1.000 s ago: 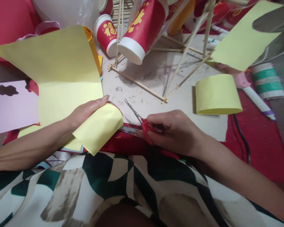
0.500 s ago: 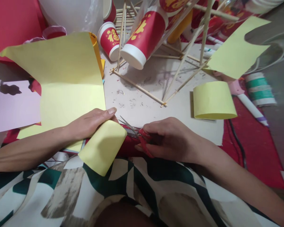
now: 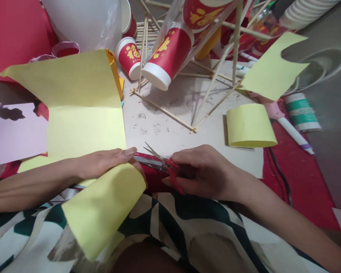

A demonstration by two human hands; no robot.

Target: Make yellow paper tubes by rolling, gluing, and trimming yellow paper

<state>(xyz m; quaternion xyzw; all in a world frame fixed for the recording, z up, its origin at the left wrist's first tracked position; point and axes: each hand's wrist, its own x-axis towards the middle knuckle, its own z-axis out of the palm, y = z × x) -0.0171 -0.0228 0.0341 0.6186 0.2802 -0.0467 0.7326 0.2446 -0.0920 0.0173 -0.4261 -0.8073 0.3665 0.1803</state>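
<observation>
My left hand [image 3: 110,161] is closed on a curved piece of yellow paper [image 3: 105,206], its thumb on top and the other fingers mostly hidden behind the sheet. The paper hangs down over my patterned clothing. In my right hand [image 3: 203,172] is a pair of red-handled scissors [image 3: 172,170]. Their blades stand apart, pointing left toward the paper's upper edge without visibly cutting it. A large cut sheet of yellow paper [image 3: 88,125] lies beyond my left hand. To the right of my right hand stands a yellow paper ring [image 3: 251,125].
A frame of wooden sticks [image 3: 167,112] stands at the back, with red paper cups [image 3: 170,55] in clear plastic leaning in it. Another red cup [image 3: 129,57] is beside it. At right are a yellow paper offcut [image 3: 272,70], a pink-and-white tool [image 3: 291,131] and a green-white roll [image 3: 302,112].
The yellow paper in my left hand has swung down and left, and more of its face shows. My left hand has lowered slightly. The scissors stay parted in my right hand.
</observation>
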